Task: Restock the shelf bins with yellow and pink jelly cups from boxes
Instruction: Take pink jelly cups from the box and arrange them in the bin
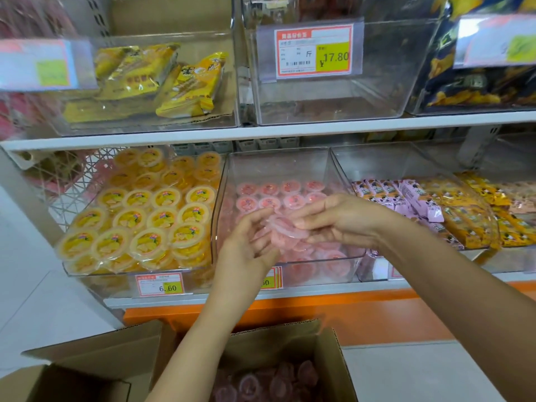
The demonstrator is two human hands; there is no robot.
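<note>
A price tag (314,50) reads 17.80. Left of it lie yellow wafer packets (162,79); right of it, dark blue bags (470,82); below right, purple bars (412,195) beside orange packets (461,213).

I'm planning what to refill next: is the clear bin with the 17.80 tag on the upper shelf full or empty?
Empty. The bin shows only its bare floor through the clear walls; no goods inside.

We list: clear glossy plastic bins (290,158); matt brown cardboard box (333,352); shiny film-sealed pink jelly cups (290,201).
</note>
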